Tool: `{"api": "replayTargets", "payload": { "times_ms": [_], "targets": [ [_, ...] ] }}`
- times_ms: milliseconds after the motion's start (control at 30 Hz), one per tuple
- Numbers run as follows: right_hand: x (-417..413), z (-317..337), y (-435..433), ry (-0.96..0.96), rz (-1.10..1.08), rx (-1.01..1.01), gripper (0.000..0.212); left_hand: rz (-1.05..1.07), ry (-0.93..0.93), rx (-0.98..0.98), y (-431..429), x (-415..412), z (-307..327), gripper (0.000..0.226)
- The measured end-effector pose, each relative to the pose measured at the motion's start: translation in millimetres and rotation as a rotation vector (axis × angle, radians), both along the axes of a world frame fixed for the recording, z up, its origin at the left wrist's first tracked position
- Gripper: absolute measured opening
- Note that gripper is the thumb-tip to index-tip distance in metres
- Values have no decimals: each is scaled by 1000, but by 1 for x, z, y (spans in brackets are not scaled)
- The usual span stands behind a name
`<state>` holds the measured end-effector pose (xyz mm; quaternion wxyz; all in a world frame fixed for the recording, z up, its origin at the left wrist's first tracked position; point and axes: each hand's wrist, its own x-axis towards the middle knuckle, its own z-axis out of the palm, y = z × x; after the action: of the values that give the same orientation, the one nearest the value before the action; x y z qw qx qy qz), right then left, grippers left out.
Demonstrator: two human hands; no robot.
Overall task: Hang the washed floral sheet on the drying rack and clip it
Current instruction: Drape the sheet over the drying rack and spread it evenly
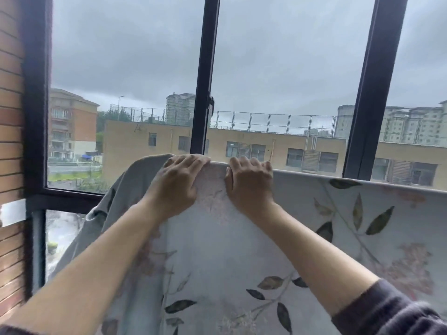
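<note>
Fabric soft and creased, a pale grey floral sheet point(242, 274) with dark leaves and pink blossoms hangs over a straight top edge before a black-framed window point(203, 93). Left hand point(177, 184) lies flat on the fold; right hand point(250, 187) grips it, fingers curled.

The floral sheet point(314, 238) is hanging folded over a straight, level line in front of the window frame point(205, 81); whatever is carrying it is lying hidden under the cloth. The left grip point(176, 182) is lying flat on the top fold, fingers stretching along it. Just beside it, the right grip point(250, 182) is hooking its fingers over the same fold, its thumb pressing the near face. At the left, the sheet's end is drooping in loose folds near the brick wall point(11, 117). A dark sleeve point(391, 310) is covering the right forearm.
</note>
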<state>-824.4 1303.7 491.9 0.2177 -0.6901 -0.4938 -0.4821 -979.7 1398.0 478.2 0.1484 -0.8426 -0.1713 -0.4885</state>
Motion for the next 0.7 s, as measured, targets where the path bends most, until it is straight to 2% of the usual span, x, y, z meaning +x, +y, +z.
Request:
{"api": "replayTargets", "payload": {
  "times_ms": [133,233,333,467,533,600,700],
  "targets": [
    [-32,1,25,16,25,-50,47,-68,-89,-11,44,-69,-1,45],
    [-75,3,53,38,57,-93,41,-60,-37,-66,86,-114,-17,41],
    [-117,5,84,81,44,-161,38,-69,120,-275,125,-151,-39,42],
    [-150,-3,112,20,0,-257,36,-82,457,-666,149,-181,-72,48],
    [-162,-5,122,-24,-42,-325,33,-87,585,-700,150,-187,-92,42],
    [-166,-2,126,-50,-65,-344,33,-49,566,-660,153,-185,-110,26],
    [-163,3,125,-65,-57,-365,32,32,347,-647,175,-197,-108,17]
  ]
}}
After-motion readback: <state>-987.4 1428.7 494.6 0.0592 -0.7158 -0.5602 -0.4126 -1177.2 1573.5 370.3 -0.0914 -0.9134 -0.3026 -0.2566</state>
